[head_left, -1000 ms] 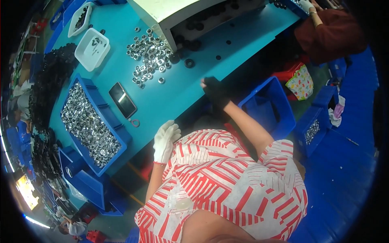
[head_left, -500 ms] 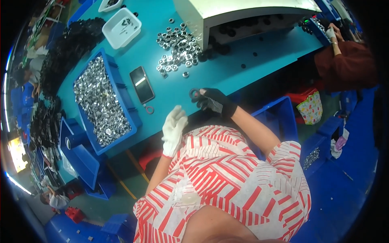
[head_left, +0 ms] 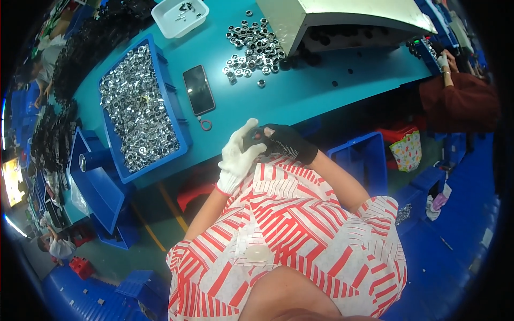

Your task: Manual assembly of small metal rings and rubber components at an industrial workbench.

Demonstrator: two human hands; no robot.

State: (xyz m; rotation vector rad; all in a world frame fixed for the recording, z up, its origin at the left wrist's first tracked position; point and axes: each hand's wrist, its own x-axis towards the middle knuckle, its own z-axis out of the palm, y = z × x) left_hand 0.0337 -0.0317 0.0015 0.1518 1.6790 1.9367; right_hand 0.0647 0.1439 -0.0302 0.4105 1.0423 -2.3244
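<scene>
At the table's near edge my hands meet around a small black ring-shaped part (head_left: 256, 136). My right hand (head_left: 289, 144), in a black glove with bare fingertips, grips it from the right, thumb on top. My left hand (head_left: 239, 154), in a white knit glove, closes on its left side, index finger beyond it and thumb on the near side. Some fingers of both hands are hidden beneath. Beyond them, a loose pile of small silver-and-black round parts (head_left: 259, 47) lies on the teal table (head_left: 225, 101).
A blue bin (head_left: 184, 142) full of shiny parts stands at left, beside a phone (head_left: 198, 88) with a ring strap. Farther back are a white tray (head_left: 179, 24) and a pale metal housing (head_left: 332, 13). A co-worker's sleeve (head_left: 455, 101) shows at right, past an empty-looking blue crate (head_left: 364, 155).
My left hand has moved right and closed on the black ring-shaped part in my right hand. The right hand has come slightly nearer to me. The whole view has shifted a little.
</scene>
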